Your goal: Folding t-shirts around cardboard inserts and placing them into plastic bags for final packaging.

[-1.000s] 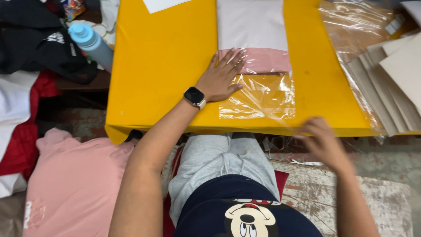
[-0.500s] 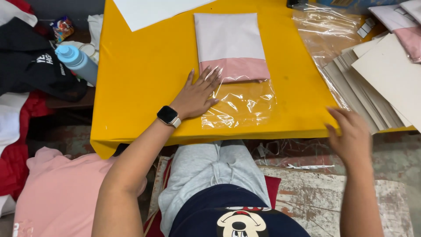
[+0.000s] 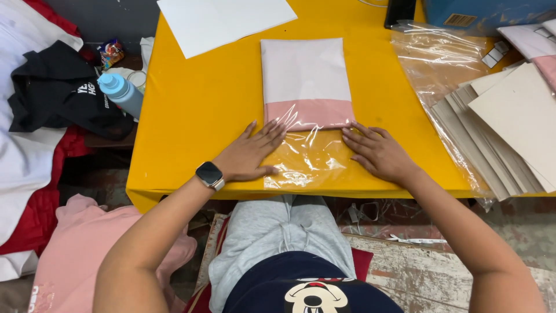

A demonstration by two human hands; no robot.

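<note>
A yellow table fills the middle of the frame, its near edge running across just above the person's lap. At the right side of the frame a stack of grey cardboard sheets lies fanned out on the table, partly over a pile of clear plastic bags that reaches toward the upper right. At the top centre a white sheet of paper lies at an angle. Off the table at the left, a black garment sits on white and red cloth, and a pink garment lies in the lower left corner.

In the centre of the table lies a folded garment, white at the top with a pink band at its near end, lying flat and straight. It sits inside a clear plastic bag whose empty open end stretches toward the person and reaches the table edge.

The left hand lies flat and open, fingers spread, pressing on the left side of the bag's empty end, its fingertips touching the pink band. A dark wristwatch sits on that wrist. The right hand is also flat and open, pressing the bag's right edge just below the pink band.

A blue water bottle lies just beside the table's left edge.
</note>
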